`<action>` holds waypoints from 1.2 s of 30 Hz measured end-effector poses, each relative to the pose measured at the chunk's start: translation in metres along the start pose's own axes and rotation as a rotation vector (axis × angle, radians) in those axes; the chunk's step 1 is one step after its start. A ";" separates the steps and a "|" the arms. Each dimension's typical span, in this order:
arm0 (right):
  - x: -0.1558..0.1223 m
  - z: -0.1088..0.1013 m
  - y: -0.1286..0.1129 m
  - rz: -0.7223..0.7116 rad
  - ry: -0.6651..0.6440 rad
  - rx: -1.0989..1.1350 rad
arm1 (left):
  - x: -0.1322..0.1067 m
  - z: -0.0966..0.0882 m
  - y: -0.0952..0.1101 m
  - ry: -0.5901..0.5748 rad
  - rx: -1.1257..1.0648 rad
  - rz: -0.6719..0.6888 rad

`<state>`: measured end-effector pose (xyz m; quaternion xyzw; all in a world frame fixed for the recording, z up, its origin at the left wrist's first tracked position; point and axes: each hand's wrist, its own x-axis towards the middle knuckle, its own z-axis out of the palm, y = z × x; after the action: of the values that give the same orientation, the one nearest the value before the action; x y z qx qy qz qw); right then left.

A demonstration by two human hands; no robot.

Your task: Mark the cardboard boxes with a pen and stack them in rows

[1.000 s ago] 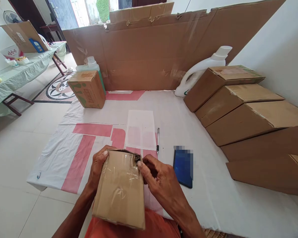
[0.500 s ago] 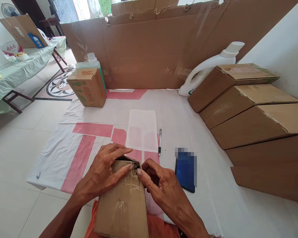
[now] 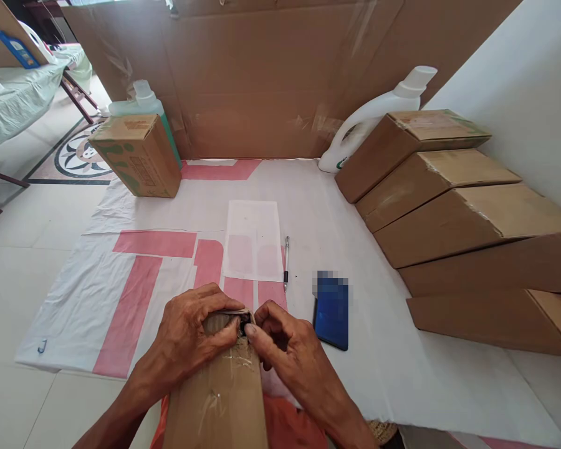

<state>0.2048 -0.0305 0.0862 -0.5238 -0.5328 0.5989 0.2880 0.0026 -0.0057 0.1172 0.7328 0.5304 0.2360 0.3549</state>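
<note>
While tape (image 3: 212, 402) glints, the carton (image 3: 229, 390) gapes

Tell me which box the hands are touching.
The nearest box, with the left hand and right hand at its far end; the back-left box and the row of boxes at right sit untouched.

The single view looks forward and down from head height, the fingers (image 3: 283, 316) near below it and the desk (image 3: 383, 362) spreading around and beyond them.
</note>
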 end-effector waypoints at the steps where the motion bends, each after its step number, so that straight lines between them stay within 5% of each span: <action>1: 0.006 -0.007 0.009 0.035 -0.005 0.041 | 0.000 0.000 -0.001 -0.002 -0.005 0.006; 3: 0.024 -0.025 0.030 0.092 0.141 -0.019 | -0.001 -0.001 -0.002 -0.010 -0.027 0.019; 6: 0.060 -0.049 0.063 0.196 0.546 -0.356 | -0.004 -0.005 -0.002 -0.010 -0.036 0.029; 8: 0.081 -0.059 0.079 0.238 0.619 -0.417 | -0.006 -0.009 -0.001 -0.027 -0.020 0.048; 14: 0.091 -0.064 0.086 0.159 0.497 -0.236 | -0.008 -0.022 0.005 -0.187 0.045 0.107; 21: 0.019 -0.035 0.016 -0.259 0.344 0.400 | -0.006 -0.020 0.005 -0.224 0.039 0.082; 28: -0.005 0.000 -0.014 -0.524 0.272 0.042 | -0.005 -0.018 0.003 -0.201 0.029 0.105; 36: -0.005 -0.002 -0.015 -0.490 0.177 -0.047 | -0.004 -0.016 0.002 -0.185 0.022 0.107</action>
<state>0.2054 -0.0307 0.1021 -0.4362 -0.6304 0.4503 0.4578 -0.0097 -0.0057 0.1291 0.7825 0.4583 0.1801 0.3810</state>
